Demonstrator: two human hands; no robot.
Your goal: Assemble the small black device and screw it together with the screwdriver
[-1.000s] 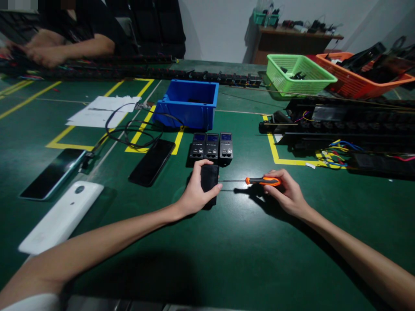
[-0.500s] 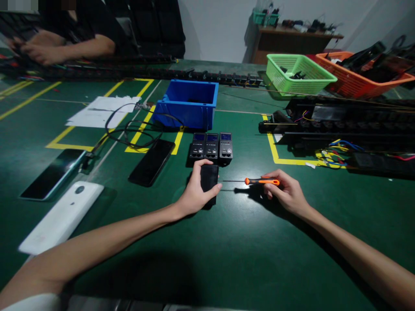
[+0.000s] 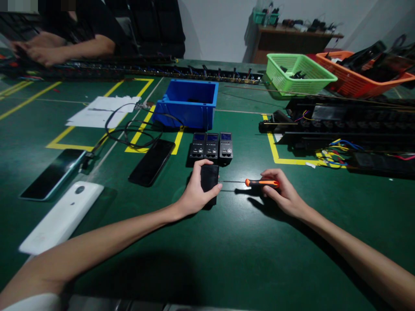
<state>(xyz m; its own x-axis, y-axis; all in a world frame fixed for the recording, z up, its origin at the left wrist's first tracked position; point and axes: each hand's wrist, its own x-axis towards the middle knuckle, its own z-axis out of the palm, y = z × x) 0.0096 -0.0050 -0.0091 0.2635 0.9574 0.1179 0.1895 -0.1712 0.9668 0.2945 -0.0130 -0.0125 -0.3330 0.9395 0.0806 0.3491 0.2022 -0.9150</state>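
Note:
My left hand (image 3: 196,188) is closed around a small black box (image 3: 210,178), thumb along its near end and fingers over the far end. In my right hand (image 3: 281,192) is a screwdriver (image 3: 262,183) with an orange and black handle, pinched between thumb and fingers. Its thin shaft points left and reaches the right side of the box; whether the tip sits in a screw is too small to tell. Just beyond the box stand three black modules (image 3: 212,147) with small blue screens and ports, two side by side and one slightly apart.
A blue bin (image 3: 184,114) stands behind the modules. Left lie a black phone (image 3: 152,163), a teal-edged phone (image 3: 52,175), a white device (image 3: 61,218), cables and paper (image 3: 100,111). Right are long black wired assemblies (image 3: 340,123), a green basket (image 3: 301,82) and an orange basket (image 3: 359,82). A co-worker sits across.
The screwdriver handle has turned a little and the fingers of my right hand have shifted on it. My left hand and the box stay put. Across the table, the co-worker's hands and a long strip have moved.

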